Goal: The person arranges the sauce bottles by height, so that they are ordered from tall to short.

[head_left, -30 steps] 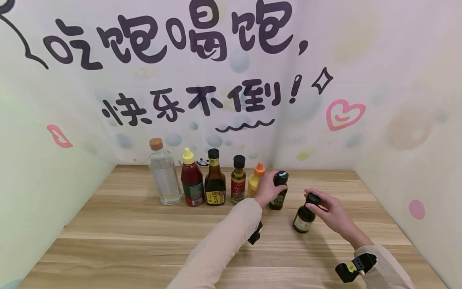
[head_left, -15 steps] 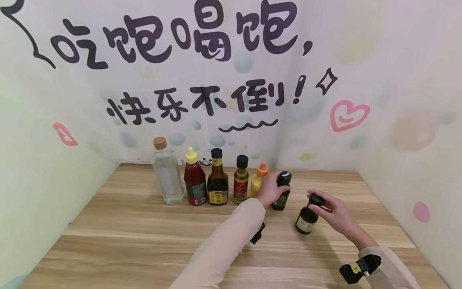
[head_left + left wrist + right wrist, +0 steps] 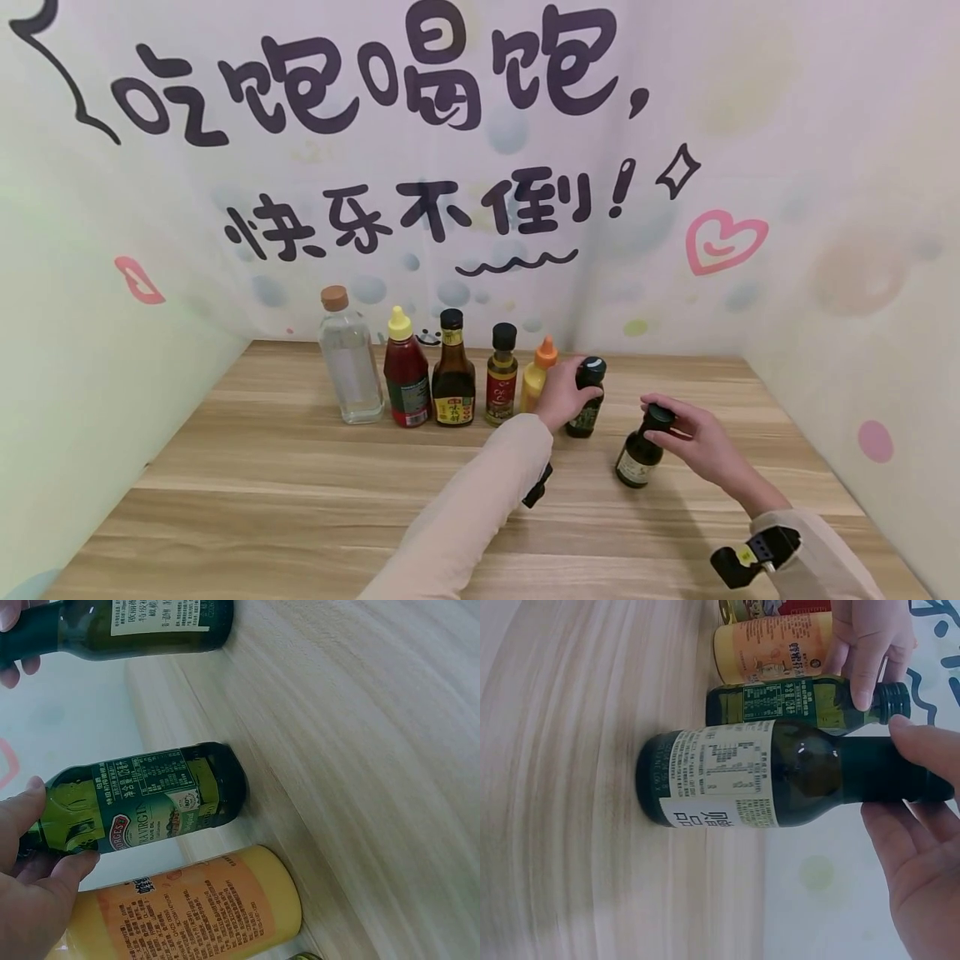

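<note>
My left hand (image 3: pixel 558 396) grips a green olive oil bottle (image 3: pixel 154 802) around its neck, and the bottle stands upright in the row. To the right and nearer me, my right hand (image 3: pixel 701 437) pinches the dark neck of a second dark green bottle (image 3: pixel 712 776) with a pale label. That bottle leans slightly in the head view; I cannot tell whether its base touches the table. Beside the left hand stands a yellow squeeze bottle (image 3: pixel 202 907) with an orange nozzle, partly hidden by the hand in the head view.
Along the back of the wooden table (image 3: pixel 262 492) stand a clear bottle (image 3: pixel 350 367), a red sauce bottle (image 3: pixel 407 383) with a yellow nozzle, a soy sauce bottle (image 3: pixel 453 375) and a small red-labelled bottle (image 3: pixel 502 383). A printed cloth (image 3: pixel 420 208) hangs behind.
The head view has shifted slightly, so the whole scene sits a little further right. Both hands keep hold of the same bottles, with little visible movement.
</note>
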{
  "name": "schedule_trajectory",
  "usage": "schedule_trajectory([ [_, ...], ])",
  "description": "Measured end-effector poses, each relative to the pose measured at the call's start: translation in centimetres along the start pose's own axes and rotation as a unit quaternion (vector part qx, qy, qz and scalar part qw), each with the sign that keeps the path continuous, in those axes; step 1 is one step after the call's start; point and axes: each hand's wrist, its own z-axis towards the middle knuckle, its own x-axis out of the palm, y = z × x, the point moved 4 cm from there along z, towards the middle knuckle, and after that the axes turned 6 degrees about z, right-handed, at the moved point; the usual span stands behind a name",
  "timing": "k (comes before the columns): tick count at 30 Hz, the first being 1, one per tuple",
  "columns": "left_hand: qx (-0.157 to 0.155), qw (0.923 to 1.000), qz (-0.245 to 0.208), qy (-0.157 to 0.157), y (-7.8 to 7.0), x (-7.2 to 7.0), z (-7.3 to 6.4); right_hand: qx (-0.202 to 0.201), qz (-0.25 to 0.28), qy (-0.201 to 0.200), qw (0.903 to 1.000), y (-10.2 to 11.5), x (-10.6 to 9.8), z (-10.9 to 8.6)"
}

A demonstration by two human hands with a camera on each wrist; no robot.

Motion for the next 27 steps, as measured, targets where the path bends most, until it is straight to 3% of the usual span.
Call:
schedule_trajectory([
  [14,0.000,1.0000,-0.001,0.002,0.1,0.1,0.0,0.045,-0.047,-0.001,0.9979,0.4,-0.6,0.3],
  [27,-0.008,0.9999,0.005,0.008,0.3,0.3,0.1,0.072,-0.112,-0.014,0.9910,2.0,-2.1,2.1],
])
